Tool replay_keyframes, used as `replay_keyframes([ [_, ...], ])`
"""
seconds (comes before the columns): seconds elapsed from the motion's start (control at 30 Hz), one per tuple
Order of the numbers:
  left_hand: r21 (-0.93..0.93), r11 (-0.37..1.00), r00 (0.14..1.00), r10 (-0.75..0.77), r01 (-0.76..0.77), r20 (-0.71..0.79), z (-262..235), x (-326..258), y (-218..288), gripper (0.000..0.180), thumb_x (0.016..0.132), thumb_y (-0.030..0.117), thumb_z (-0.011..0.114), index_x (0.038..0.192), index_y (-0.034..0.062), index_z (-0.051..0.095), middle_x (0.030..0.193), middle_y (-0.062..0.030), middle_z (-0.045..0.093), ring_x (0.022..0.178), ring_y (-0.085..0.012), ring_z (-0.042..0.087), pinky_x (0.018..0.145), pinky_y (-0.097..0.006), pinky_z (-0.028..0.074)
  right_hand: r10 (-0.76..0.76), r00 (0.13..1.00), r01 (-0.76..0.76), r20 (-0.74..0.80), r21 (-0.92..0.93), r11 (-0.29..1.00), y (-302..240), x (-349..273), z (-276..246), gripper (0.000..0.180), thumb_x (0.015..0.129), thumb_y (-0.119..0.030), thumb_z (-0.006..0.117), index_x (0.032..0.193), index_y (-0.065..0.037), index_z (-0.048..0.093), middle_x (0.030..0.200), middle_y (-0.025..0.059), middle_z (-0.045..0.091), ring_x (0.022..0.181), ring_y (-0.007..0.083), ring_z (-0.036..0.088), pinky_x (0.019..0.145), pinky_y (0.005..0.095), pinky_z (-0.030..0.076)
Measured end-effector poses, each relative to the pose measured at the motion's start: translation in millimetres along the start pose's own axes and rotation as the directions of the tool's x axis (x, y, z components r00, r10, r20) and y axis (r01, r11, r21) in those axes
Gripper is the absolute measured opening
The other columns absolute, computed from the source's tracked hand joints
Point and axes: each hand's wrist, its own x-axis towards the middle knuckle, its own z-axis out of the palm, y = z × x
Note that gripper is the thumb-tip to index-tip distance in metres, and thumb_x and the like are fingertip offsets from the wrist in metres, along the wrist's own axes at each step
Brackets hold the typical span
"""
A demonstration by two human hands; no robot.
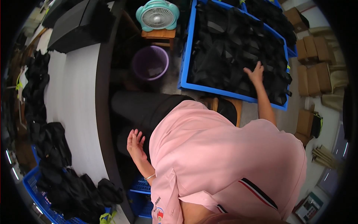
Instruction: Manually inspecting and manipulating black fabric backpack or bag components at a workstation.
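My right hand [256,73] reaches over the near right part of a large blue crate [219,89]. Its fingers are spread above a pile of black fabric pieces [220,56] that fills the crate. I cannot tell whether the fingertips touch the fabric; nothing shows in the hand. Beside my lap, near the table's edge, my left hand [136,145] is held with fingers loosely apart and nothing in it. A bracelet [150,176] circles the left wrist.
A pale table [80,100] runs along my left, with black fabric pieces [56,149] strung along it and a black block-shaped stack [80,28] at its far end. A purple basket [151,62], a turquoise fan [157,16] on a wooden stool, and cardboard boxes [315,80] stand around.
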Motion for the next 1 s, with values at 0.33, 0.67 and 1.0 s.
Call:
replay_keyframes([
  [0.33, -0.028, 0.96, 0.922, 0.261, -0.28, -0.285, -2, -24, 12, 0.035, 0.099, 0.018, 0.065, 0.128, -0.0016, 0.061, 0.122, -0.0127, 0.067, 0.107, -0.0183, 0.067, 0.084, -0.028, 0.057, -0.131, 0.912, 0.275, 0.388, -0.343, 0.898, 48, 55, 140, 0.11, 0.078, -0.06, 0.076, 0.151, 0.008, 0.027, 0.147, 0.0307, 0.044, 0.137, 0.0413, 0.045, 0.108, 0.0477, 0.044],
  [0.67, 0.717, 0.691, -0.164, 0.7, -0.085, -0.695, -117, -93, 40, 0.025, 0.089, 0.0, 0.067, 0.114, 0.0035, 0.069, 0.11, -0.0089, 0.069, 0.102, -0.0224, 0.064, 0.092, -0.034, 0.049, -0.438, 0.785, 0.61, 0.439, -0.419, 0.673, -200, 30, -37, 0.031, 0.093, -0.026, 0.064, 0.114, -0.003, 0.065, 0.111, 0.0232, 0.069, 0.106, 0.0414, 0.066, 0.088, 0.0508, 0.053],
  [1.0, 0.846, 0.526, -0.026, 0.85, 0.084, -0.526, -190, -115, 55, 0.009, 0.087, 0.013, 0.072, 0.096, 0.0112, 0.074, 0.092, -0.003, 0.07, 0.094, -0.0245, 0.061, 0.093, -0.039, 0.04, -0.924, -0.31, 0.896, 0.225, 0.394, -0.205, -441, -278, 7, 0.024, 0.096, -0.02, 0.061, 0.116, -0.006, 0.066, 0.11, 0.0158, 0.071, 0.097, 0.0359, 0.069, 0.083, 0.0435, 0.055],
])
